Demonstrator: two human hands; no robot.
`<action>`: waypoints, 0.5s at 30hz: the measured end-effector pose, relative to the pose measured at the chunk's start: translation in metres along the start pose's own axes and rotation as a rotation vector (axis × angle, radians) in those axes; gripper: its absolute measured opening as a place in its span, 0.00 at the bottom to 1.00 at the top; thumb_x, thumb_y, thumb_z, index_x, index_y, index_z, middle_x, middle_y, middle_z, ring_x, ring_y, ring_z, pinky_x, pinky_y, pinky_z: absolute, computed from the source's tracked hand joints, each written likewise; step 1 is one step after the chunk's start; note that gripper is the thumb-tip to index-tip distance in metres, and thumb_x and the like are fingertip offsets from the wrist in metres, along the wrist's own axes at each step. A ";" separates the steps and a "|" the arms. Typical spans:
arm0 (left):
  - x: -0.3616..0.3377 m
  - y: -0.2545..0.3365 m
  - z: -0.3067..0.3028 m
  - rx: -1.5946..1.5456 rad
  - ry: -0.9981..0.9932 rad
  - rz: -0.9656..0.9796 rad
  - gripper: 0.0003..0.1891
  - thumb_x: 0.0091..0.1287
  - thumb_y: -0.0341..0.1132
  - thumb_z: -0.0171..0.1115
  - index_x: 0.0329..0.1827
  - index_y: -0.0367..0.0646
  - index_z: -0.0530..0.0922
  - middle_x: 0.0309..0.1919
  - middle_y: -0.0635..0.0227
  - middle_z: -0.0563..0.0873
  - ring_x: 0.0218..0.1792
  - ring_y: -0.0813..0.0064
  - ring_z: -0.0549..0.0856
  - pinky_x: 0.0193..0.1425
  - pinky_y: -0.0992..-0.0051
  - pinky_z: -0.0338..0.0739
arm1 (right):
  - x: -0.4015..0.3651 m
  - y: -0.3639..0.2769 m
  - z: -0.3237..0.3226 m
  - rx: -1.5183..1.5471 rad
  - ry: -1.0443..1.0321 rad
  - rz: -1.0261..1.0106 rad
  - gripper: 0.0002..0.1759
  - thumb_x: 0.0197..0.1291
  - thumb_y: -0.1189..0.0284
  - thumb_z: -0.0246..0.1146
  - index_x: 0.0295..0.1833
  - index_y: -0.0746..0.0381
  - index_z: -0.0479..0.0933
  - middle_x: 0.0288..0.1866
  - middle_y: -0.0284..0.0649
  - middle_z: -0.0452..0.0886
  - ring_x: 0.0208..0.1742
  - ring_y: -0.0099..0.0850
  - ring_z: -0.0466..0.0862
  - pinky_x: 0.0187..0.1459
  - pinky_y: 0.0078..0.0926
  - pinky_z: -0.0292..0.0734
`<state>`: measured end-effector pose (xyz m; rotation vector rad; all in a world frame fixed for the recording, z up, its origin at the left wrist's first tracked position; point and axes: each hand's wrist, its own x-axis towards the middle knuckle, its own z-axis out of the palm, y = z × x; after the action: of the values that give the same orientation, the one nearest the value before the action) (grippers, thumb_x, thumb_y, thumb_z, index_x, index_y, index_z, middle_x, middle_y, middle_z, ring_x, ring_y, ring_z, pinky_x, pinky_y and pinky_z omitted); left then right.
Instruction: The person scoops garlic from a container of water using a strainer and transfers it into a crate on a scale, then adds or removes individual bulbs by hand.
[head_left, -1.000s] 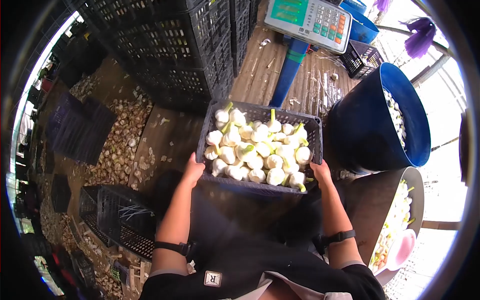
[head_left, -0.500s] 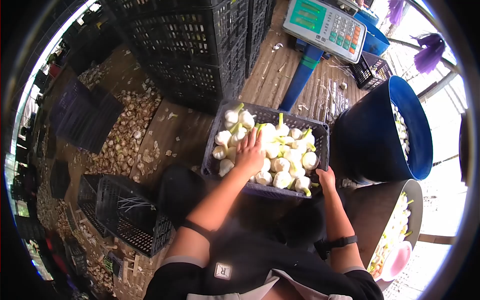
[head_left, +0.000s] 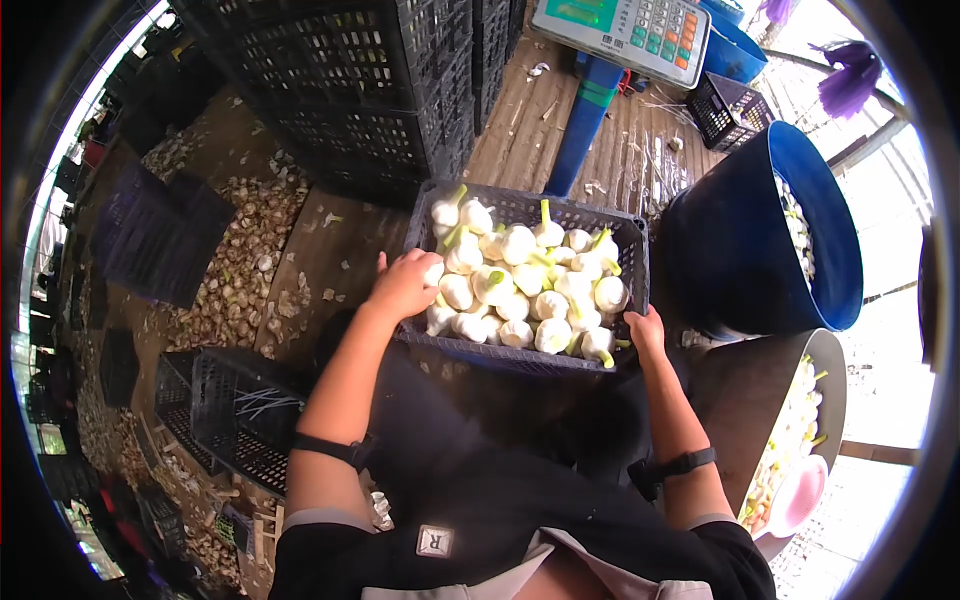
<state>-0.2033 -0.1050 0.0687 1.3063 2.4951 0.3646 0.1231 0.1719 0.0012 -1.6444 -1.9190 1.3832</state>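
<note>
A black plastic crate of white garlic bulbs with short green stems sits in front of me, tilted a little. At its left rim, my left hand has its fingers curled against a garlic bulb; the palm side is hidden. My right hand grips the crate's right front corner, thumb on the outside and the other fingers out of sight beneath.
A scale display on a blue post stands behind the crate. Stacked black crates rise at the back left. Garlic lies heaped on the floor at left. A blue barrel and a large tub stand at right.
My left hand has moved left from the middle of the bulbs to the crate's left rim. My right hand keeps its grip at the corner. The view has shifted slightly.
</note>
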 end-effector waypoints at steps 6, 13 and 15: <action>0.013 -0.007 -0.023 -0.130 0.067 0.129 0.14 0.53 0.33 0.63 0.44 0.50 0.76 0.42 0.67 0.82 0.49 0.63 0.80 0.57 0.63 0.67 | 0.011 0.006 0.000 -0.095 0.035 0.008 0.24 0.42 0.72 0.60 0.50 0.66 0.79 0.37 0.44 0.85 0.41 0.37 0.84 0.48 0.29 0.74; -0.020 0.005 -0.011 0.261 -0.057 0.095 0.09 0.50 0.31 0.65 0.36 0.48 0.81 0.39 0.73 0.83 0.50 0.69 0.77 0.61 0.54 0.60 | 0.011 0.006 0.000 -0.048 0.044 0.023 0.23 0.42 0.72 0.59 0.48 0.66 0.79 0.35 0.44 0.84 0.39 0.36 0.83 0.46 0.29 0.74; -0.023 -0.007 0.016 0.408 0.109 0.272 0.21 0.50 0.29 0.65 0.50 0.51 0.83 0.43 0.75 0.82 0.53 0.70 0.74 0.67 0.47 0.55 | 0.013 0.009 0.000 -0.077 0.045 0.010 0.23 0.42 0.72 0.60 0.48 0.66 0.79 0.34 0.43 0.84 0.38 0.35 0.83 0.45 0.28 0.74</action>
<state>-0.1903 -0.1267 0.0542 1.8364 2.5741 -0.0235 0.1245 0.1823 -0.0105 -1.7067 -1.9639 1.2797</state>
